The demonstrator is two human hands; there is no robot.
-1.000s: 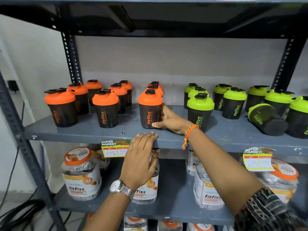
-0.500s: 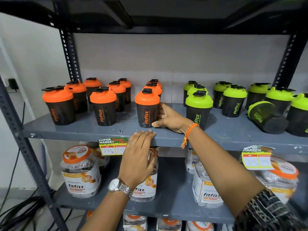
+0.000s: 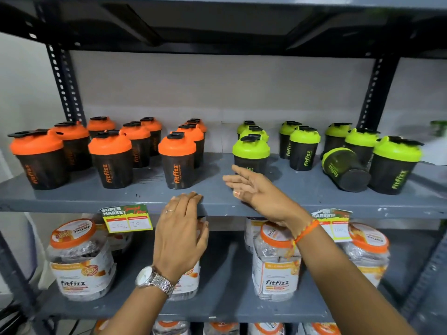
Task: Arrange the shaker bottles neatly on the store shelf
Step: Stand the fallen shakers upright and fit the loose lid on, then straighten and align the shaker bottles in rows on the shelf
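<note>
Standing upright on a grey painted metal shelf [image 3: 302, 189], scuffed and chipped along its front lip, are tapered dark translucent shaker bottles with domed plastic lids and black flip caps. Orange-lidded bottles [image 3: 177, 160] fill the left half in short front-to-back rows; green-lidded bottles [image 3: 251, 153] fill the right half. 1 green-lidded bottle [image 3: 344, 169] lies tipped on its side among the right-hand group, base toward the camera. Lettering down each body reads "fitfizz", orange or green to match the lid. Right hand [image 3: 256, 189] hovers over the shelf's front edge between the front orange bottle and the front green one, fingers spread and empty, touching neither; a woven orange thread band circles the wrist. Left hand [image 3: 180, 228] rests fingertips on the shelf lip, fingers pressed together, gripping nothing, with a ring and a steel link watch [image 3: 154, 280]. Slotted black uprights frame the rack against a plain pale wall. Price tags [image 3: 125, 218] clipped to the lip read "SUPER MARKET"; handwritten prices are blurred. Below, clear ribbed jars [image 3: 82, 259] with orange lids carry "fitfizz" labels.
</note>
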